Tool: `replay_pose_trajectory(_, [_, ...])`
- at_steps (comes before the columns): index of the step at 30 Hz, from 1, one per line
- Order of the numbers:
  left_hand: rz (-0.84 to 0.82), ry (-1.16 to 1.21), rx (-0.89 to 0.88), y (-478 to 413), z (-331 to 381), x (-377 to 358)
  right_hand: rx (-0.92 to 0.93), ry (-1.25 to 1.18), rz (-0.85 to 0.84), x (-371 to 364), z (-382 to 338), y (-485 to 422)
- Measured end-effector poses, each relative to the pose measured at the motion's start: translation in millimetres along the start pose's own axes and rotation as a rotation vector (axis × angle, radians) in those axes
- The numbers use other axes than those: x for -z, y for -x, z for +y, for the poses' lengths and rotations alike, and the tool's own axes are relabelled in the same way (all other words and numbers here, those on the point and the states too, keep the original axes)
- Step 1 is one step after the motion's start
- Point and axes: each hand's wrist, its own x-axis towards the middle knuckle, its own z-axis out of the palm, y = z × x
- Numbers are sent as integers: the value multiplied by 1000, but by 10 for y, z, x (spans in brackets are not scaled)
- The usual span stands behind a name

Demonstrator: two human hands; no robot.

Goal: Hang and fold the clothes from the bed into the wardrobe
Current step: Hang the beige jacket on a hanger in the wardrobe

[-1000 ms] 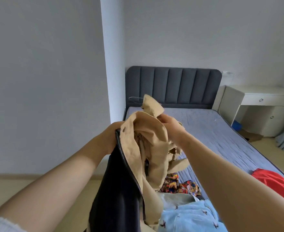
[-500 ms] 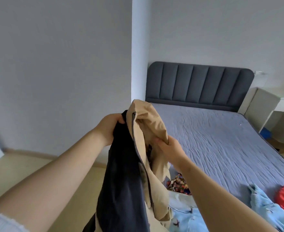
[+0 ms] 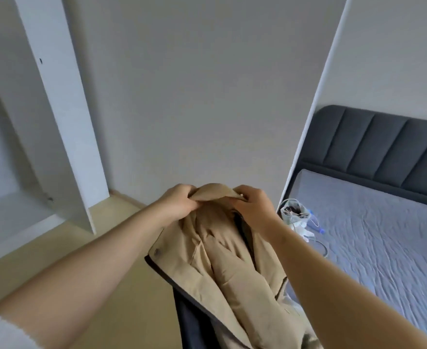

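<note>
Now I have turned away from the bed [image 3: 373, 235], which lies off to the right of my right hand [image 3: 251, 210]. Half a second earlier it filled the view ahead. The white wardrobe [image 3: 63, 137], then out of sight, stands to the left of my left hand [image 3: 179, 204].

My grips have also shifted. The left hand, formerly on the dark lining edge, and the right, formerly lower among the folds, have met at the top of the tan coat [image 3: 222, 260]. I judge that the coat has left the bed and is on its way to be hung; no hanger is visible.

- **Left hand:** fingers curled, pinching the collar fold.
- **Right hand:** fingers curled over the same fold, just beside the left.

The coat hangs below both hands, with its dark lining showing beneath my left wrist.
</note>
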Motion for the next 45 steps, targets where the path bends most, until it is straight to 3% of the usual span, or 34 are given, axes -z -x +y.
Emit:
replay_pose_trajectory(4, [285,122,12,-46,-330,722,-45,48,27,-653,-312,-316])
replay_pose_trajectory(9, [472,223,3,91,-669,1625,-59,329,-187,-1458,-457,-481])
replay_pose_trajectory(11, [499,18,3,178,-829,1974,16,339,-144,-1725,-674,-571])
replay_pose_trajectory(14, [494,-358,30,348,-1052,2423,4,90,-40,-2002,-1049,-756])
replay_pose_trajectory(18, [521,-534,102,628,-1367,2921,180,-1,24,-2200,-1582,-1041])
replay_pose_trajectory(22, [733,-768,189,768,-1519,3376,363,-66,75,-2375,-2156,-1321])
replay_pose_trajectory(27, [989,-937,220,855,-1588,3819,427,-135,108,-2727,-2568,-1655])
replay_pose_trajectory(29, [922,-865,238,862,-1624,4013,372,-241,71,-2927,-2652,-1801])
replay_pose_trajectory(31, [715,-766,294,889,-1670,4218,363,-328,19,-3105,-2715,-1982])
replay_pose_trajectory(33, [541,-832,416,918,-1738,4430,403,-331,-53,-3217,-2799,-2210])
replay_pose_trajectory(37, [602,-963,662,903,-1962,4836,499,-255,-259,-3449,-2995,-2650])
replay_pose_trajectory(40, [758,-774,709,736,-2183,4998,517,-271,-333,-3742,-3079,-2888])
replay_pose_trajectory(45, [989,10,708,455,-2463,5118,370,-500,-528,-4273,-3152,-3173])
